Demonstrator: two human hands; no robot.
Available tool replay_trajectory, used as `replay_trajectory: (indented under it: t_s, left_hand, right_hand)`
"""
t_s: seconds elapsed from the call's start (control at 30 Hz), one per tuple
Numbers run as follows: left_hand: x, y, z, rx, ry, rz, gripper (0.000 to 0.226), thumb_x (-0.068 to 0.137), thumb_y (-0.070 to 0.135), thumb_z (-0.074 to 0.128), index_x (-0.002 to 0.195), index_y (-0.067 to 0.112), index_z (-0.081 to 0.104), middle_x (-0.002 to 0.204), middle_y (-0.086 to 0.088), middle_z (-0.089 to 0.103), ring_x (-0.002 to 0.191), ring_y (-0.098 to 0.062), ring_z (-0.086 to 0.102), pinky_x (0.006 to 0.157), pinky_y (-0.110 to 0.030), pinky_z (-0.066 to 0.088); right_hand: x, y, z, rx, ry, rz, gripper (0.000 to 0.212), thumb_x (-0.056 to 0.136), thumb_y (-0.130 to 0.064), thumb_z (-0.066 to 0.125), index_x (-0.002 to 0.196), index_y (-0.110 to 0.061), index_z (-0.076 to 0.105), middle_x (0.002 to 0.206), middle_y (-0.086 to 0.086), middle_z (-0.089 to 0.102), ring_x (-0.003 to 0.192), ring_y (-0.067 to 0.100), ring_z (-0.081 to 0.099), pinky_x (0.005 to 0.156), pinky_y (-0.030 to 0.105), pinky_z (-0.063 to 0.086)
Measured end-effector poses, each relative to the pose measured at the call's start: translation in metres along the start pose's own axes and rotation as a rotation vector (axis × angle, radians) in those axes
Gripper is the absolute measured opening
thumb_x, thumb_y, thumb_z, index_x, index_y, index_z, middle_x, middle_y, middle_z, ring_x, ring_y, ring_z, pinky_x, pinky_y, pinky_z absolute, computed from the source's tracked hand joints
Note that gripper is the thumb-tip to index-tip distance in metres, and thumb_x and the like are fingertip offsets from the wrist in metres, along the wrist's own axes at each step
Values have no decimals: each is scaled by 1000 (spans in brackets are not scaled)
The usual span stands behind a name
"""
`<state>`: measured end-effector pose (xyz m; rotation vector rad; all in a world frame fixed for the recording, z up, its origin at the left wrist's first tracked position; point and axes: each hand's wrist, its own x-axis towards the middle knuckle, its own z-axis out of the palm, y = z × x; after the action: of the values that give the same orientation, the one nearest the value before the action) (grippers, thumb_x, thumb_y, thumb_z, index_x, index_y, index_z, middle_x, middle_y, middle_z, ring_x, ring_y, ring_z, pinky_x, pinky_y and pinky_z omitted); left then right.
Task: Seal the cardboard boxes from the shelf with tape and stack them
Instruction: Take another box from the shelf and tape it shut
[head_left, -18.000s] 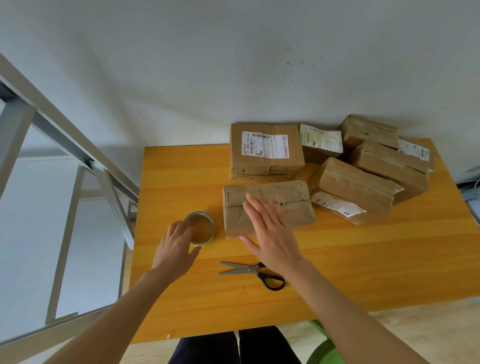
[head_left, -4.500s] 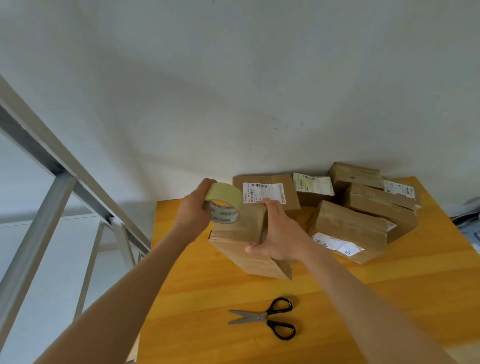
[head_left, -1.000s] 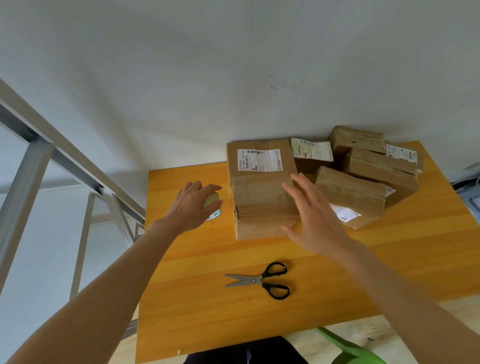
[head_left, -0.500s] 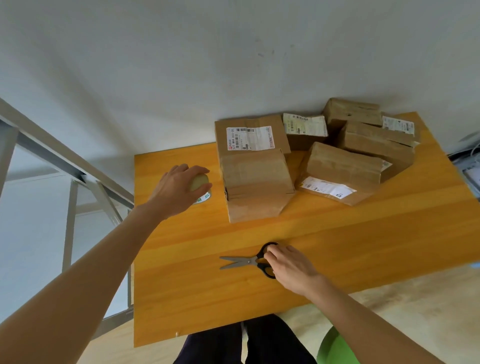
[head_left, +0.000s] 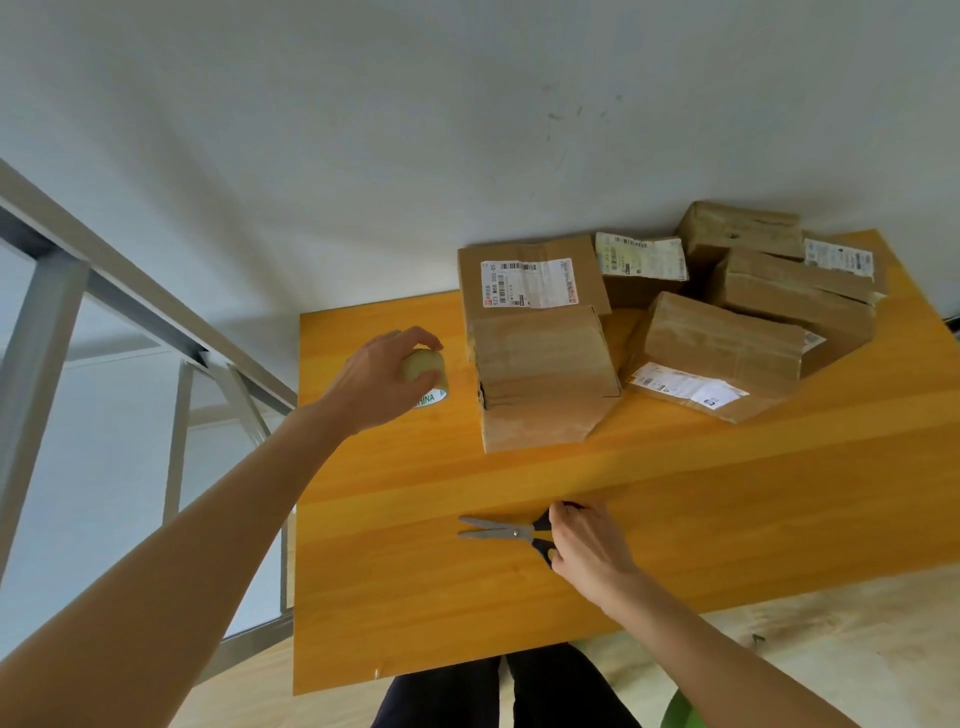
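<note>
A taped cardboard box (head_left: 543, 374) lies on top of a larger labelled box (head_left: 530, 275) at the back middle of the orange table (head_left: 727, 493). Left of that stack, my left hand (head_left: 382, 382) grips the roll of tan tape (head_left: 423, 366), which stands on the table. Black-handled scissors (head_left: 506, 532) lie near the front edge, blades pointing left. My right hand (head_left: 589, 545) has its fingers curled on the scissor handles.
Several more cardboard boxes (head_left: 717, 348) with shipping labels are piled at the table's back right against the white wall. A grey metal frame (head_left: 130, 296) stands to the left. A green seat (head_left: 685, 712) shows at the bottom right.
My right hand left the stacked box and came down to the scissors, closing on their handles. My left hand stays on the tape roll. The camera tilted slightly.
</note>
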<state>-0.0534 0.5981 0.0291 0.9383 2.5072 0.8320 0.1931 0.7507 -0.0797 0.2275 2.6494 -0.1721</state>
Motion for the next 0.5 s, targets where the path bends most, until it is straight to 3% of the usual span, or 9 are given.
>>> replay_trajectory:
  t_s: [0.1, 0.2, 0.27, 0.33, 0.5]
  left_hand:
    - [0, 1, -2, -23, -10, -25, 26, 87, 26, 63, 112, 32, 58, 92, 8, 60, 79, -14, 61, 59, -27, 54]
    - [1, 1, -5, -48, -34, -45, 24, 86, 28, 65, 108, 36, 57, 84, 11, 60, 73, -6, 62, 51, -18, 51]
    - [1, 1, -6, -51, -55, -54, 23, 86, 29, 64, 105, 39, 56, 81, 13, 59, 71, -2, 59, 48, -16, 49]
    - [1, 2, -8, -54, -68, -54, 21, 86, 29, 64, 103, 39, 56, 81, 13, 59, 70, -4, 59, 51, -22, 52]
    - [3, 5, -12, -47, -107, -24, 20, 85, 28, 65, 103, 35, 57, 85, 3, 65, 74, -14, 63, 55, -24, 49]
  right_hand:
    - [-6, -13, -17, 506, -21, 78, 36, 90, -36, 66, 111, -11, 51, 96, -2, 64, 84, 17, 64, 75, 25, 48]
    - [-9, -29, -38, 931, -109, 152, 51, 73, -52, 79, 96, -15, 51, 84, -4, 61, 68, 12, 58, 55, 21, 44]
    - [-9, -40, -50, 1116, -149, 163, 55, 70, -59, 78, 88, -17, 48, 78, -5, 52, 62, 8, 50, 55, 19, 40]
    - [-9, -50, -60, 1265, -145, 164, 57, 74, -65, 71, 83, -16, 44, 74, -1, 45, 59, 10, 45, 60, 19, 38]
    - [-15, -65, -77, 1414, -81, 167, 75, 69, -75, 58, 95, -5, 51, 81, 9, 49, 74, 19, 47, 72, 28, 39]
